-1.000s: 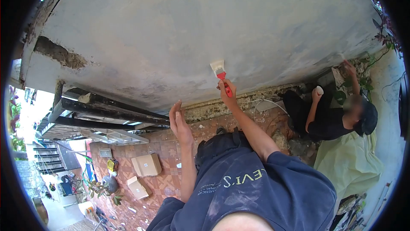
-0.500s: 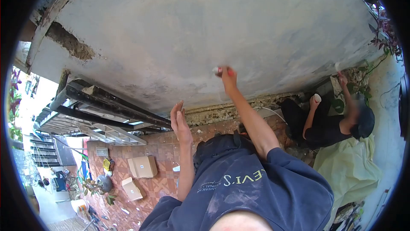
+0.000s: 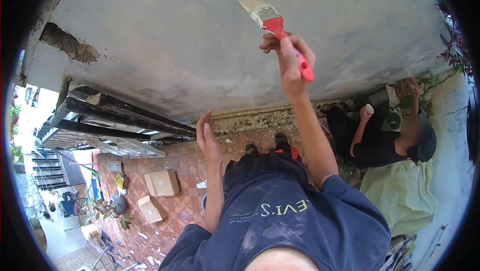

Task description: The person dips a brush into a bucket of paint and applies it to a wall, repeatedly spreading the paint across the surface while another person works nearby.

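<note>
Raised in front of the pale wall, my right hand is closed round the red handle of a paintbrush. Its bristles carry whitish paint and point up and left at the wall; whether the tips touch it cannot be told. Lower and to the left, my left hand is held up near the foot of the wall with its fingers apart and nothing in it.
A co-worker in dark clothes sits low at the right, holding a white cup, beside a pale green sheet. Black metal bars and a ladder stand left. Cardboard boxes lie on the tiled floor.
My right hand has moved up and slightly right with the brush, which now shows clearly. The view has shifted slightly, and my left hand remains raised.
</note>
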Demonstrator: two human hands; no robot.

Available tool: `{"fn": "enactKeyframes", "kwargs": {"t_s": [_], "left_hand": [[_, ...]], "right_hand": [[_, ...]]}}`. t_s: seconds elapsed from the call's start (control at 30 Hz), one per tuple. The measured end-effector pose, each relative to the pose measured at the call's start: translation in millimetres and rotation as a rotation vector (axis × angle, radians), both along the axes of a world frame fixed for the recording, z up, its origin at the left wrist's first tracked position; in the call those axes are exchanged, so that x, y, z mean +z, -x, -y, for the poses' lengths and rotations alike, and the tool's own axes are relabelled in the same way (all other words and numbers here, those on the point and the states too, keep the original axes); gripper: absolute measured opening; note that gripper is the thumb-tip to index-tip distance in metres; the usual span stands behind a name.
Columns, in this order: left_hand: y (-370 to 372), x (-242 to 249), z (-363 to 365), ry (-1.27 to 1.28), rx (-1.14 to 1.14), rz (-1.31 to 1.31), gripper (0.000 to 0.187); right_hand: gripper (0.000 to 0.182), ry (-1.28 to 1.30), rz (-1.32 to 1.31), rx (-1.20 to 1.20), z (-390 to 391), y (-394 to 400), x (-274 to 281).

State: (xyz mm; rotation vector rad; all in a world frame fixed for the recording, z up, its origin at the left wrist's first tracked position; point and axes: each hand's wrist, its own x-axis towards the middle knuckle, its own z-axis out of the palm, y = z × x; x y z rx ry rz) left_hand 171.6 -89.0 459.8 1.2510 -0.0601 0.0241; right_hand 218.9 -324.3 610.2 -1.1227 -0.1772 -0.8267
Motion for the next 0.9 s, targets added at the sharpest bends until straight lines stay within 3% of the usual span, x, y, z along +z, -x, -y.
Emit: {"fn": "enactKeyframes", "kwargs": {"t_s": [0.1,0.23,0.37,0.43,0.5,0.63,0.7,0.9], "left_hand": [[1.5,-2.5,5.4,0.017,0.001,-0.026,0.032],[0.3,-6.0,5.0,0.013,0.004,-0.033,0.032],[-5.1,-10.6,-0.4,-0.032,0.013,-0.014,0.033],[-6.6,-14.3,-1.9,-0.046,0.038,-0.075,0.035],[-11.3,-18.9,-1.9,-0.056,-0.012,-0.052,0.039],[-19.9,-18.7,14.8,-0.056,-0.116,-0.069,0.044],[-23.1,-15.8,26.3,-0.082,-0.144,-0.062,0.045],[-34.9,2.9,67.1,-0.06,-0.197,0.011,0.042]], "right_hand": [[0.016,0.17,0.101,-0.134,-9.7,-9.9,-52.8],[0.012,0.389,-0.081,-0.182,-18.6,-23.6,-150.7],[0.012,0.264,-0.279,-0.233,-41.6,-2.7,-218.6],[0.015,0.052,-0.567,-0.141,-49.0,13.7,-252.5],[0.019,-0.004,-0.629,-0.294,-62.3,15.4,-321.1],[0.021,0.178,-0.622,-0.269,-52.4,47.3,-289.5],[0.021,-0.141,-0.612,-0.113,-46.1,43.4,-269.2],[0.021,-0.323,-0.603,-0.063,-15.8,40.1,-232.1]]}}
